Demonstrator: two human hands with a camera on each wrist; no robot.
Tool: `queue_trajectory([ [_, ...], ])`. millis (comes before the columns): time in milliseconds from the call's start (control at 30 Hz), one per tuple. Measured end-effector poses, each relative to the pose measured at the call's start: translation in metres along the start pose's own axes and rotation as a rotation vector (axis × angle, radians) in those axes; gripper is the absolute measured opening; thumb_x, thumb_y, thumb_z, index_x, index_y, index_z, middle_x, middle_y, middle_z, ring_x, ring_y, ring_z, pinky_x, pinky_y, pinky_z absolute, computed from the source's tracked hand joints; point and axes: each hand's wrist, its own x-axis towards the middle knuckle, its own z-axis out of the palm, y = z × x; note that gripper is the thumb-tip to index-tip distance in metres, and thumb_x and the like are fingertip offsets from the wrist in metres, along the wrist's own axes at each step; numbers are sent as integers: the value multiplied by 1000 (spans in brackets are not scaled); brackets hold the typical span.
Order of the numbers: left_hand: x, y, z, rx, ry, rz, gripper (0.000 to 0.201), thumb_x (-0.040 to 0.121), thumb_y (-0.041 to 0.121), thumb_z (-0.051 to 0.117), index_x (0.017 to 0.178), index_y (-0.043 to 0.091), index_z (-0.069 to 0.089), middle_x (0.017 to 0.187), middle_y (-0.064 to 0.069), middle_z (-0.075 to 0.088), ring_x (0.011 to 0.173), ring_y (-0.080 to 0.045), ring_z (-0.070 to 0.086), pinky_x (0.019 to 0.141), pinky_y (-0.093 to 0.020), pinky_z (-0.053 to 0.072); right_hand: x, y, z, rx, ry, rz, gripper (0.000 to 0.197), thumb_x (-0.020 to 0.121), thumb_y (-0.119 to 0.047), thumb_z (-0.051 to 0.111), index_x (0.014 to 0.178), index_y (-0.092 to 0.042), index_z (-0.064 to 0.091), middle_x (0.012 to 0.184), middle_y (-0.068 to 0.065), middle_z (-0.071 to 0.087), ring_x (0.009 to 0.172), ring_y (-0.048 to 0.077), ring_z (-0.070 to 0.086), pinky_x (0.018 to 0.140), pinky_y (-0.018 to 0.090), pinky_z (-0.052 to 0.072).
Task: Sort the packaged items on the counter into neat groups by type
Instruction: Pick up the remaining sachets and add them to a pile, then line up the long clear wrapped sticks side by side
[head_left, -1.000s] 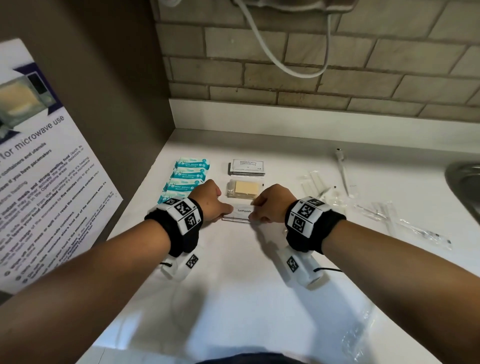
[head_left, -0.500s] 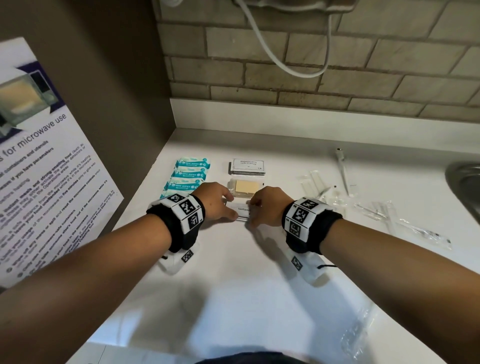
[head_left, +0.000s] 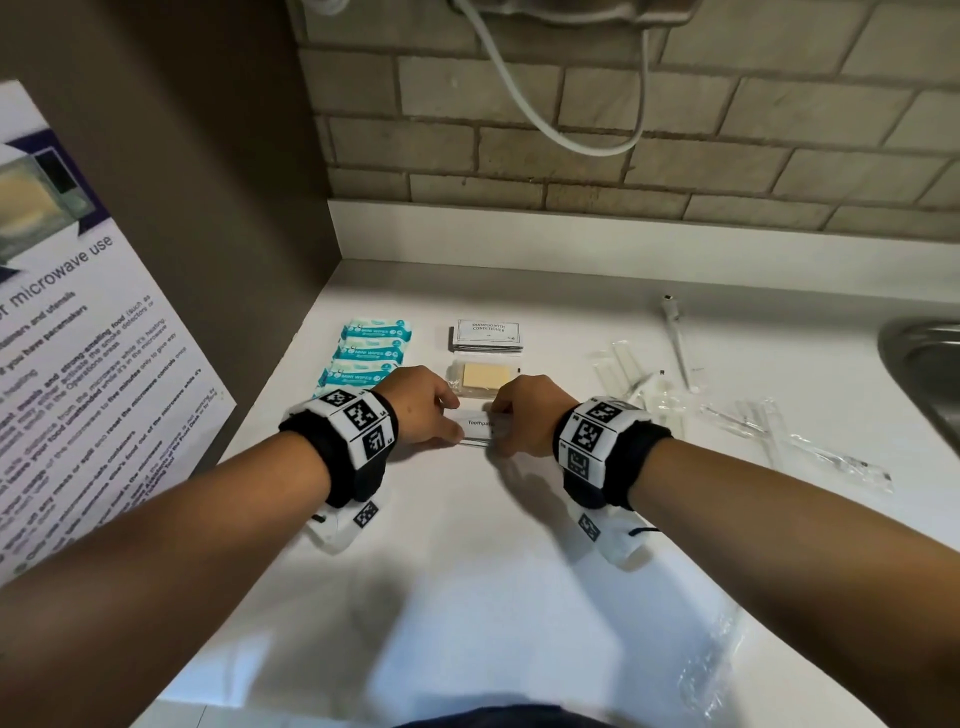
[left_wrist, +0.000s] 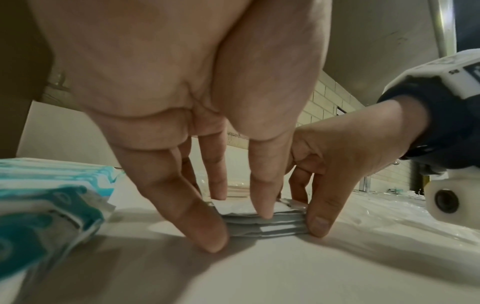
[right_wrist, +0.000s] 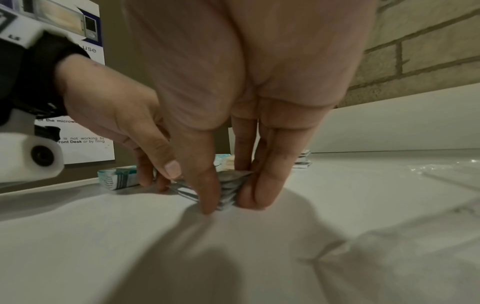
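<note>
A small stack of white toothpaste sachets (head_left: 478, 423) lies on the white counter (head_left: 493, 571). My left hand (head_left: 431, 410) pinches its left end and my right hand (head_left: 524, 413) pinches its right end. In the left wrist view the left thumb stands at the stack's (left_wrist: 265, 224) front corner, a finger presses on top, and the right thumb holds the other corner. The right wrist view shows thumb and fingers squeezing the stack (right_wrist: 228, 191) from both sides. Behind lie teal wipe packs (head_left: 371, 353), shampoo sachets (head_left: 485, 335) and a wrapped soap bar (head_left: 483, 376).
Clear-wrapped slim items (head_left: 727, 415) are scattered to the right, near a steel sink (head_left: 919, 364). Another clear wrapper (head_left: 711, 670) lies at the front right. A brown side panel with a microwave poster (head_left: 78, 389) bounds the left. A white cable (head_left: 545, 119) hangs on the brick wall.
Both hands have drawn closer together around the toothpaste stack, so less of its label shows. The other packs have not moved.
</note>
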Motion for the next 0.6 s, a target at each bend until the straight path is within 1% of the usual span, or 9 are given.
queue_trajectory([
  [67,-1,0,0,2,2,-1,52,72,25,85,119,17,68,97,4,65,86,-13,63,74,-18,46,0,0,0,-3,-1,0,45,70,-32,80,110,-13,70,106,6,70,96,23,64,74,26,48],
  [133,-1,1,-1,9,2,0,52,72,25,85,120,16,67,99,4,65,89,-12,63,74,-17,44,0,0,0,-12,-1,-1,45,69,-32,80,109,-13,71,106,6,70,95,23,63,75,26,49],
  [267,-3,1,-2,8,1,-8,53,72,26,84,121,17,67,102,4,65,95,-13,64,79,-19,47,0,1,0,-11,-8,-7,44,70,-31,80,109,-13,70,106,5,70,86,20,58,71,25,46],
  [300,-4,1,-2,16,-1,-6,53,72,28,84,122,18,66,106,3,66,97,-13,63,80,-19,46,-1,2,0,-3,-7,-14,45,70,-30,80,111,-14,70,108,5,70,88,20,60,73,25,47],
  [400,-7,5,-7,81,-13,8,55,74,37,81,123,19,64,119,2,65,106,-15,61,96,-28,48,-6,8,-2,45,13,-33,61,69,-34,81,125,-16,63,120,1,65,106,20,61,85,25,48],
  [467,-8,8,-12,123,-8,9,55,75,42,78,123,21,62,120,3,65,106,-16,60,98,-32,48,-13,18,-10,129,32,-26,67,68,-39,82,128,-18,59,120,-2,63,105,17,59,84,24,46],
  [533,-8,16,-18,140,14,19,53,76,43,76,123,22,61,117,3,64,103,-17,59,95,-32,48,-22,34,-24,221,72,-22,58,71,-41,81,122,-18,62,113,-3,64,100,15,59,81,21,43],
  [600,-6,32,-21,106,28,57,47,77,43,76,118,23,64,112,3,64,99,-17,59,91,-30,48,-32,57,-41,261,152,12,38,76,-38,77,107,-17,67,101,-3,67,91,14,60,75,21,42],
])
